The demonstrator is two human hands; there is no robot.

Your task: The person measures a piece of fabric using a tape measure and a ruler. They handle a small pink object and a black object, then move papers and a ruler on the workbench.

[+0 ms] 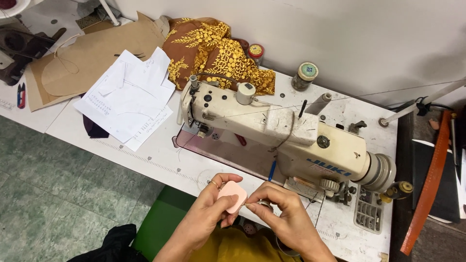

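Observation:
My left hand (206, 213) holds a small pink rounded-square block (233, 195), like a piece of chalk, between thumb and fingers at the table's near edge. My right hand (286, 213) pinches at the block's right edge with thumb and forefinger; a small metal piece shows under its fingers. Both hands hover just in front of a cream industrial sewing machine (276, 131) on a white table (160, 160).
Brown fabric with gold embroidery (213, 48) lies behind the machine. White paper pattern sheets (128, 97) and brown paper patterns (92, 53) lie at left. Thread spools (305, 75) stand at the back. An orange strap (429, 184) hangs at right. A blue pen (272, 171) lies by the machine.

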